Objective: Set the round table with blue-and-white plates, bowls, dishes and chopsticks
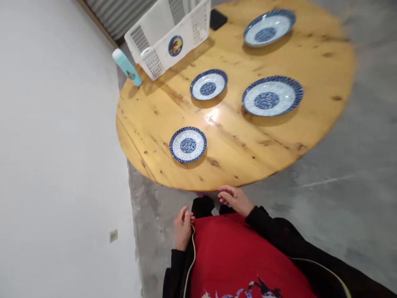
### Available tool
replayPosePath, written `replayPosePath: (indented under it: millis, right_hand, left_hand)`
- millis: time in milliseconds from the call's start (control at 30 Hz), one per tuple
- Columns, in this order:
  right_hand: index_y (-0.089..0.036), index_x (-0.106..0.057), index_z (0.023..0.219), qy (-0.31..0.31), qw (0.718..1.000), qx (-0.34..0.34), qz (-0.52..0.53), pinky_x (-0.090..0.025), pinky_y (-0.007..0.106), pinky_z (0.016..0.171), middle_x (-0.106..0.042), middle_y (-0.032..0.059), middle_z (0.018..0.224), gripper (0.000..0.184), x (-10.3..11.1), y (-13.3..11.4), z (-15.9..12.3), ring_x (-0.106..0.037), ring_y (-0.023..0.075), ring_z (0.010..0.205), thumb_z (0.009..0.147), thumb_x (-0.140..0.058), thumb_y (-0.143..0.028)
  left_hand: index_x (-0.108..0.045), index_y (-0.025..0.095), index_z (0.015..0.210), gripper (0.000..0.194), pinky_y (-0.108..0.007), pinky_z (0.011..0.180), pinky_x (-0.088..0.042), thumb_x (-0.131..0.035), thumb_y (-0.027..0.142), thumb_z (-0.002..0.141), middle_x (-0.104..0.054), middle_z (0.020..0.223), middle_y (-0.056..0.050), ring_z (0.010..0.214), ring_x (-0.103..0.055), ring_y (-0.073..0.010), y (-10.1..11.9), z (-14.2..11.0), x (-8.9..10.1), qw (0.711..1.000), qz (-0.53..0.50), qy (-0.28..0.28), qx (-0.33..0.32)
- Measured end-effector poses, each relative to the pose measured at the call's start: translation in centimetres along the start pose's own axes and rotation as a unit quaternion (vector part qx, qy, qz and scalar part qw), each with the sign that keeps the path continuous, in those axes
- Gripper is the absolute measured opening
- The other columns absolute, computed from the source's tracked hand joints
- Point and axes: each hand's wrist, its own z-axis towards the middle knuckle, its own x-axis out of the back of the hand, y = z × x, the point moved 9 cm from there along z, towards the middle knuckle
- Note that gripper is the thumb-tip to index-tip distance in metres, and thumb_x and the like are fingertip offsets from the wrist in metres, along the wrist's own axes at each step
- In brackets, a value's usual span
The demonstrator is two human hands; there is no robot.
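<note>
Below the near edge of the round wooden table [229, 145], my right hand [237, 199] hovers with loosely bent fingers and nothing in it. My left hand [182, 227] is lower and to the left, beside the jacket's edge, its fingers half curled and no object visible in them. Nearest to both hands is a small blue-and-white plate [188, 144] on the table. Another small plate [209, 85] lies farther back. To the right are two larger plates of similar pattern, a nearer plate [272, 96] and a farther plate [269, 27]. Neither hand touches a plate.
A white plastic basket [169, 41] with a round sticker stands at the table's back left. Beside it is a light-blue bottle [127, 67]. A dark flat object [218, 19] lies behind the basket's right end. A white wall [62, 145] rises on the left.
</note>
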Motion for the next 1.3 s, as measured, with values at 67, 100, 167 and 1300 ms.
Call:
replayPosePath:
  millis: [67,100,167,1300]
  right_hand:
    - [-0.021,-0.068,0.087,-0.008,1.000,0.010,-0.011,-0.053,0.030,0.051,-0.073,0.0026,0.071,0.031,-0.3,-0.5,-0.2,-0.067,0.0189,0.058,0.065,-0.064,-0.044]
    - [-0.021,-0.067,0.088,-0.004,1.000,0.016,-0.014,-0.052,0.030,0.051,-0.073,0.0024,0.071,0.033,-0.3,-0.8,-0.4,-0.067,0.0190,0.058,0.065,-0.063,-0.045]
    - [-0.021,-0.067,0.087,0.016,0.999,0.030,-0.016,-0.052,0.030,0.052,-0.072,0.0024,0.071,0.034,0.2,-1.2,-0.5,-0.067,0.0192,0.058,0.064,-0.062,-0.046]
    - [-0.018,-0.069,0.085,0.267,0.941,0.063,0.200,-0.060,0.027,0.051,-0.075,0.0052,0.071,0.025,-11.6,-0.9,4.2,-0.070,0.0165,0.056,0.068,-0.084,-0.028]
  left_hand:
    - [-0.070,0.016,0.115,0.051,-0.032,0.072,-0.059,-0.066,0.056,0.084,-0.077,0.088,-0.009,0.077,-0.075,-0.0206,1.1,0.7,-0.1,1.000,-0.001,-0.004,-0.012]
    - [-0.070,0.016,0.114,0.051,-0.032,0.073,-0.059,-0.066,0.056,0.083,-0.077,0.088,-0.008,0.077,-0.075,-0.0205,2.0,1.2,-0.3,1.000,0.001,-0.010,-0.022]
    - [-0.070,0.016,0.114,0.050,-0.032,0.074,-0.059,-0.066,0.055,0.083,-0.077,0.089,-0.008,0.078,-0.075,-0.0205,3.9,2.0,-1.0,0.998,0.004,-0.030,-0.048]
    - [-0.069,0.016,0.120,0.049,-0.037,0.088,-0.060,-0.058,0.052,0.090,-0.078,0.099,-0.011,0.089,-0.077,-0.0233,5.0,17.0,19.0,0.981,0.054,-0.081,-0.166]
